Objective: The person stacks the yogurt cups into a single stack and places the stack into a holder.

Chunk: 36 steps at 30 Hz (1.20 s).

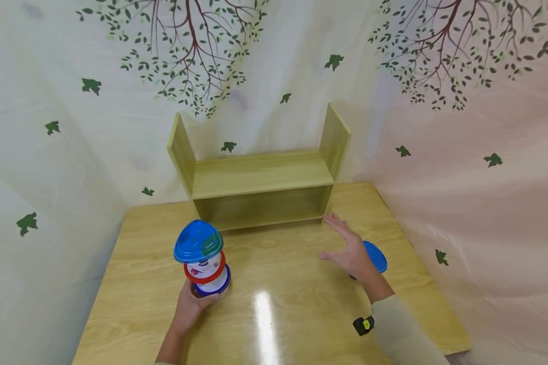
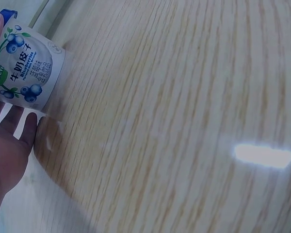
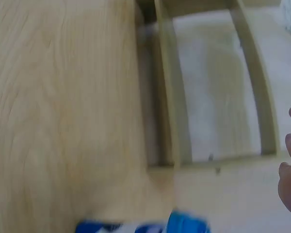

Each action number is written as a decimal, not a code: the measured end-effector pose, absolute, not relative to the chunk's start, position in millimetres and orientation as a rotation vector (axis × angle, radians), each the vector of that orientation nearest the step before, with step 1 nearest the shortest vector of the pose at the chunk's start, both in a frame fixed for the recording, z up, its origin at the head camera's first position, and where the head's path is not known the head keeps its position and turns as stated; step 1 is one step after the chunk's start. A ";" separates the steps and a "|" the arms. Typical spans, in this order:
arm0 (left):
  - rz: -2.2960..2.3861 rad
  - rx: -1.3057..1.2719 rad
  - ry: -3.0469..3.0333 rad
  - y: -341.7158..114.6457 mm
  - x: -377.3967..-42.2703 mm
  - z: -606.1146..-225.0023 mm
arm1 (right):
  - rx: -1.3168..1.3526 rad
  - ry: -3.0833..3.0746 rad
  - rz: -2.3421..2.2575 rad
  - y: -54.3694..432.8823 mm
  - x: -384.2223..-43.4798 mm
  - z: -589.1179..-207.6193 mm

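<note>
My left hand grips the lowest tub of a stack. In the left wrist view this is a white tub with blueberry pictures, thumb on one side and fingers beneath and beside it. In the head view, its dark blue lid shows below a red lid, and a rounded-triangle blue lid tops the stack. My right hand is held over the table with fingers spread and nothing in them. Behind its wrist, a container with a blue lid is partly hidden.
A wooden two-tier shelf with raised side panels stands at the back of the wooden table. Cloth with printed leaves and branches hangs behind and at both sides. A black band with a yellow-green face is at my right wrist.
</note>
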<state>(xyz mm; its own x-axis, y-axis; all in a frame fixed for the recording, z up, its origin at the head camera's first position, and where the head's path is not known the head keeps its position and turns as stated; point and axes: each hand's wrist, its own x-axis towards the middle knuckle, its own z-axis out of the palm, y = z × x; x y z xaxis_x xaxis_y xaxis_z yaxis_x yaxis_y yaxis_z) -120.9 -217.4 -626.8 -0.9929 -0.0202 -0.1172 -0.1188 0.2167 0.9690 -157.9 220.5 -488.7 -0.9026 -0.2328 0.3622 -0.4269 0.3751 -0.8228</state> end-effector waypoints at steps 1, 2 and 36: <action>1.917 -0.134 2.384 -216.9 -121.2 -627.3 | 0.561 -2.469 1.519 230.8 -156.8 -491.7; 1.922 -0.133 2.380 -216.5 -121.4 -627.4 | 0.525 -2.500 1.496 240.6 -155.8 -494.5; 1.923 -0.138 2.377 -215.3 -120.2 -626.6 | -0.017 -2.883 1.564 352.1 -139.0 -571.9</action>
